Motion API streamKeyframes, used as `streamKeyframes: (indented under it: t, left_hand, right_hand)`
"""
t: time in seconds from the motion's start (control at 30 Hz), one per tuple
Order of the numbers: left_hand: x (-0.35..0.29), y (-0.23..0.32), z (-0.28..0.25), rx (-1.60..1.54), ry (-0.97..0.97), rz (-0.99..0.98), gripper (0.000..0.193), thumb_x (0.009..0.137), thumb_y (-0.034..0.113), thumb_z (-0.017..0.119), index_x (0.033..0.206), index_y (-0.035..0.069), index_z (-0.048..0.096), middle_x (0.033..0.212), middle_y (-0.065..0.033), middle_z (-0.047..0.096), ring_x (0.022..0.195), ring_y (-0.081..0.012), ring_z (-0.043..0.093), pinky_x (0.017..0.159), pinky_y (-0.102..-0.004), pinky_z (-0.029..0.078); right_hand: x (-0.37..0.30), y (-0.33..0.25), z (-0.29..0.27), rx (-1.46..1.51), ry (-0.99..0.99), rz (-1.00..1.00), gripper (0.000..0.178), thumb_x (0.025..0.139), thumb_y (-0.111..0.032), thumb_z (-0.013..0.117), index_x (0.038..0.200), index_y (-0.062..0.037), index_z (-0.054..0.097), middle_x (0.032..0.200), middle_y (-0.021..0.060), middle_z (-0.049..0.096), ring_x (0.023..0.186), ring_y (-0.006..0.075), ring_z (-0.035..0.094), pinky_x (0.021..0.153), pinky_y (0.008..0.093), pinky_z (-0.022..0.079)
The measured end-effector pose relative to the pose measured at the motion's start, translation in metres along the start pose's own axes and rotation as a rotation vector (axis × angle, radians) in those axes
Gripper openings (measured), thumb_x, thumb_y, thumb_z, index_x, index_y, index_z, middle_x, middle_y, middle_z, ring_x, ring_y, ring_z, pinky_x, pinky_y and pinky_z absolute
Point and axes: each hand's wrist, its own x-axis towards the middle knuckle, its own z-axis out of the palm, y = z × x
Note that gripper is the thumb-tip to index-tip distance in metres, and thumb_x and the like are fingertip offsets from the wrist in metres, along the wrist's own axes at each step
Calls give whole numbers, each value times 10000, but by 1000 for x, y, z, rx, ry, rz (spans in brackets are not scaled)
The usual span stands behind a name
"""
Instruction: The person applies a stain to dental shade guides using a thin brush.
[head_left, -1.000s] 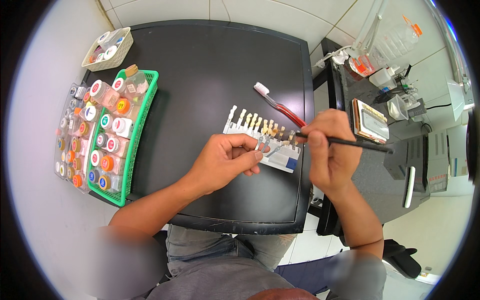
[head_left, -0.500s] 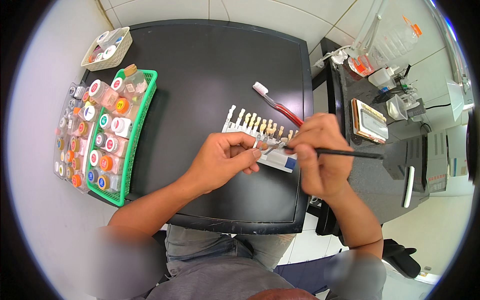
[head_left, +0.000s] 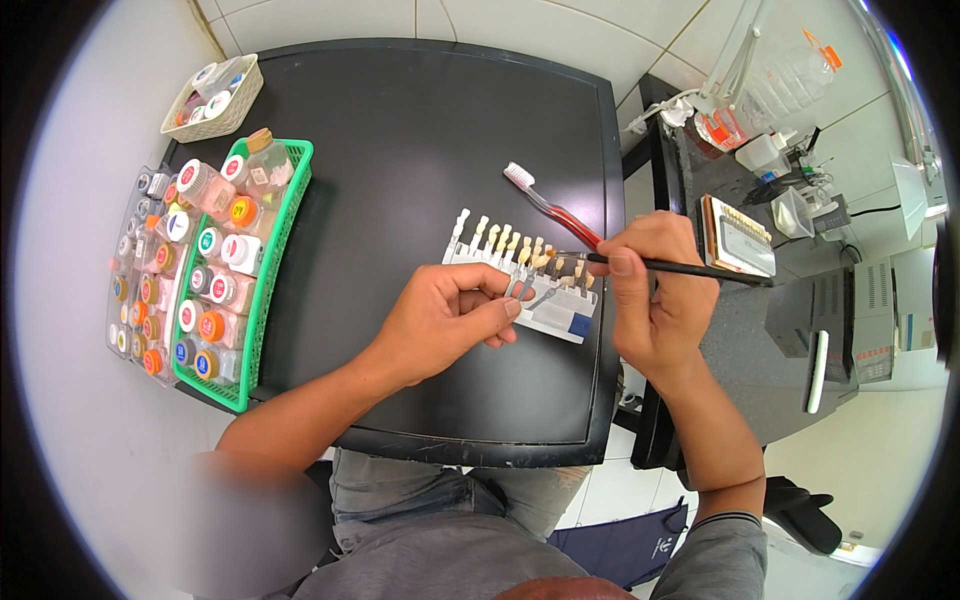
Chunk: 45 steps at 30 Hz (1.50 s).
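Note:
My left hand [head_left: 455, 315] pinches a thin grey tooth shade tab [head_left: 517, 287] between thumb and fingertips, just in front of a white shade guide [head_left: 550, 318]. Tooth-coloured tabs [head_left: 497, 238] stand in a row along the guide's far edge. In my right hand [head_left: 660, 290] is a slim brush [head_left: 700, 269] with a black handle, held like a pen. Its tip points left, over the row of tabs; whether it touches one I cannot tell. A red and clear toothbrush [head_left: 553, 210] lies beyond the guide, its handle end behind my right hand.
On the left of the black table [head_left: 400, 130], a green basket [head_left: 262, 330] holds several capped jars, beside a clear tray of more jars [head_left: 150, 290]. A cream basket [head_left: 240, 110] sits at the far left. The dark side counter [head_left: 735, 370] bears another shade guide [head_left: 738, 237] and bottles.
My right hand has moved slightly away and to the right, taking the brush tip from near my left fingertips to above the tabs. My left hand stays almost in place.

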Motion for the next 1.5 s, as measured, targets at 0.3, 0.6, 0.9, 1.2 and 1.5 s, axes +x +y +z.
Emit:
streamKeyframes:
  t: [0.3, 0.6, 0.9, 1.2, 1.5]
  left_hand:
    - [-1, 2, 1, 4, -1, -8, 233, 1098, 113, 735, 1269, -36, 784, 1009, -49, 796, 877, -103, 759, 793, -268, 615]
    - [-1, 0, 0, 7, 3, 5, 227, 1092, 108, 749, 1272, -21, 798, 1017, -47, 797, 845, -96, 739, 752, -253, 594]
    - [-2, 2, 0, 22, -3, 7, 234, 1096, 116, 740, 1275, -25, 792, 997, -50, 798, 855, -99, 753, 775, -263, 612]
    - [-2, 0, 0, 16, 14, 3, 227, 1090, 108, 750, 1270, -21, 799, 1008, -47, 798, 837, -99, 740, 745, -261, 594]
    - [0, -1, 0, -31, 74, 49, 236, 1088, 108, 758, 1271, -37, 791, 1076, -71, 811, 854, -106, 741, 752, -261, 593]
  right_hand:
    - [1, 1, -1, -52, 10, -2, 92, 892, -4, 818, 924, -45, 742, 874, 63, 742, 820, 287, 664, 805, 450, 493]
    - [1, 4, -3, -57, 32, 0, 45, 954, -39, 804, 936, -35, 763, 892, 84, 728, 826, 297, 654, 820, 431, 503]
    - [3, -1, -2, -25, 22, -39, 35, 964, -15, 782, 950, -39, 760, 893, 84, 730, 831, 291, 653, 822, 414, 500]
    - [3, 1, -2, -49, -7, -35, 36, 983, -28, 774, 950, -37, 762, 900, 82, 741, 815, 279, 656, 797, 414, 491]
    - [7, -14, 0, -2, -124, -180, 91, 877, -27, 829, 915, -43, 748, 840, 51, 703, 811, 277, 667, 835, 443, 503]
